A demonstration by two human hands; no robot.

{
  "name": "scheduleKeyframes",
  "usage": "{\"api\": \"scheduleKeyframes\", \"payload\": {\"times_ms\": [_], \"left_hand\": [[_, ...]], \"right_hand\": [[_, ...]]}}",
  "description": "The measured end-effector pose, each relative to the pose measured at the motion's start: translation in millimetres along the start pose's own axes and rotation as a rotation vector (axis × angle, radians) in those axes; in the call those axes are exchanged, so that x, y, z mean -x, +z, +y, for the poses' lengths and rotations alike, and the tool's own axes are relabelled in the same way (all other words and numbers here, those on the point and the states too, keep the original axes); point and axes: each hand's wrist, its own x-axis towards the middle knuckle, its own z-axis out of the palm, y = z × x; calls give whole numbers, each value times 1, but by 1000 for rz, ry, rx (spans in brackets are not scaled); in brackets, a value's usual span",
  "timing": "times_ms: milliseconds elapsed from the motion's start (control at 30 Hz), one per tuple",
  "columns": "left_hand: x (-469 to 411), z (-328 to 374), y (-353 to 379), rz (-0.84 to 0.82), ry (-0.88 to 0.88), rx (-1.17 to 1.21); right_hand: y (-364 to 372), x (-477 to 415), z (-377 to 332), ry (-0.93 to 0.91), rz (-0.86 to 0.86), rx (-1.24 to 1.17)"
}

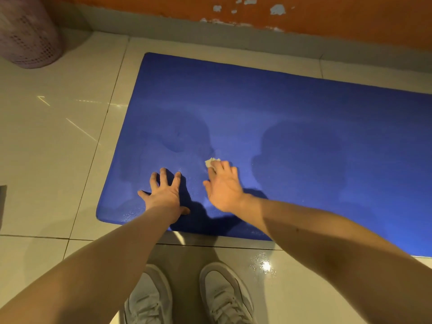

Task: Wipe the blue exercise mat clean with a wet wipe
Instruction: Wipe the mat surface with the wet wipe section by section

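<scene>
Two darker wet-looking patches (299, 155) on blue mat (280, 94).

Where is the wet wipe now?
Head view: wet wipe on the blue mat, under the fingertips of the right hand, right of the left hand.

The pale tiled floor (58, 141) bears the blue exercise mat (304, 113) beneath the left grip (163, 195) and right grip (224, 185), a perforated basket (28, 31) far beyond the left grip, and white shoes (149, 298) behind both.
</scene>
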Motion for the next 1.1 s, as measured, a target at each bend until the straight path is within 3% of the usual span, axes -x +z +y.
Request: {"api": "scheduleKeyframes", "payload": {"times_ms": [133,233,333,533,633,767,900,1100], "left_hand": [[5,-6,-1,-11,30,23],[17,-11,-6,79,153,56],[32,-12,-13,183,277,255],[71,8,-36,12,152,1186],[96,12,-45,-13,161,1393],[125,11,-52,17,249,1348],[145,5,-61,26,313,1251],[170,-1,-70,43,403,1123]], "right_hand": [[-12,2,2,29,-58,-561],[-28,15,6,224,-34,-988],[-50,36,0,381,-90,-1225],[-86,70,-11,411,-86,-1225],[-102,87,-22,372,-84,-1151],[-120,109,-27,335,-112,-1106],[-140,131,-33,352,-144,-1235],[-149,149,-32,418,-47,-1161]]}}
